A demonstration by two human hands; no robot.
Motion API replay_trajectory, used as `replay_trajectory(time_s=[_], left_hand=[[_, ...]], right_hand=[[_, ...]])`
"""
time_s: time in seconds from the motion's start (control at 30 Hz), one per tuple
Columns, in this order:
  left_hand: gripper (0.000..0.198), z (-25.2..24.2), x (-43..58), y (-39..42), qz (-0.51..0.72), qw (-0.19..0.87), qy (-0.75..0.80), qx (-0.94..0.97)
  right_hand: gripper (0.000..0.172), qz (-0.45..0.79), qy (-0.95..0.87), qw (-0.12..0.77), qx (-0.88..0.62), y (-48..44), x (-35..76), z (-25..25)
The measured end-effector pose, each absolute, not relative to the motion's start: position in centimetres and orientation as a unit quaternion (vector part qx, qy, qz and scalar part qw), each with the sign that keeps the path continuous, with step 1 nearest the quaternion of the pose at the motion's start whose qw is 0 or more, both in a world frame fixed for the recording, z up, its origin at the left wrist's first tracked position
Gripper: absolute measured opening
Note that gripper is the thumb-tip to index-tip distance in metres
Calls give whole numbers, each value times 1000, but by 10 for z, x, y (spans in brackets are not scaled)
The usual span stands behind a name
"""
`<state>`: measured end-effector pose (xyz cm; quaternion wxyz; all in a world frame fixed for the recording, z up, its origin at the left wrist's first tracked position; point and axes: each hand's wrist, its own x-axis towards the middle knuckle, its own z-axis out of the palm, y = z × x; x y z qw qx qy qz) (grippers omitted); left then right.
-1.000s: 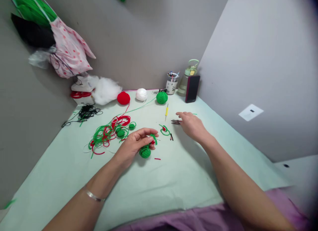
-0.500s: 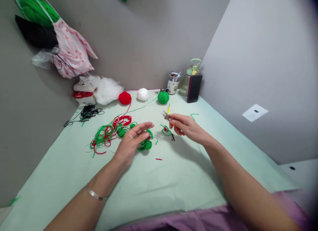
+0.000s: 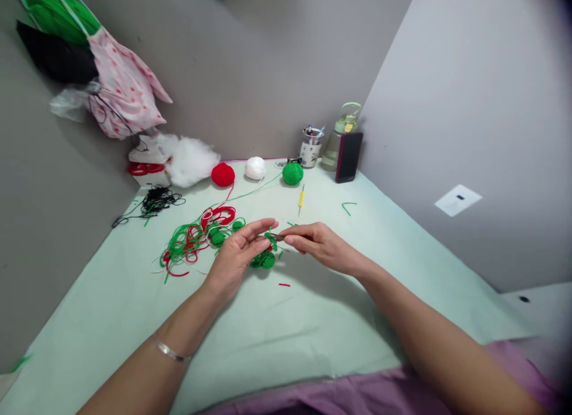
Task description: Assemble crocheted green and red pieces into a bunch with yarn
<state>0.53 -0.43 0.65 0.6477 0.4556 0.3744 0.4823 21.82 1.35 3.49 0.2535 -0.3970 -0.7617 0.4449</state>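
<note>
My left hand pinches a small green crochet piece with a bit of red on it, held just above the pale green table cover. My right hand is closed on a small dark tool. The tool's tip touches the top of the crochet piece, and most of it is hidden in my fingers. The two hands nearly meet at the middle of the table.
A tangle of green and red yarn lies left of my hands, black thread beyond it. At the back stand red, white and green yarn balls, white stuffing, a pen cup, a bottle and a phone. A yellow-handled hook lies nearby.
My right hand took the small dark tool off the table and brought it left to the crochet piece. My left hand lifted the piece slightly.
</note>
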Motion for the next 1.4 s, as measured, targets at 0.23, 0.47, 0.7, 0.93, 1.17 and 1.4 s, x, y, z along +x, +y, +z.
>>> replay_trajectory(time_s=[0.23,0.47,0.7,0.93,1.17,1.4], left_hand=[[37,7,6,-6,472,657,379,449],[38,6,6,-5,466,658,385,449],[42,9,6,-4,478,662,387,428],[41,9,5,-6,422,699,379,435],[41,6,5,-7,369,724,349,468],[30,10,-3,-2,395,709,381,443]], right_hand=[[47,438,-760,267,-398,12,217,38],[44,441,-759,262,-401,10,214,38],[42,293,-729,302,-540,33,243,39],[33,158,-766,279,-557,39,244,22],[29,483,-740,287,-369,18,215,24],[36,103,-696,325,-632,56,277,27]])
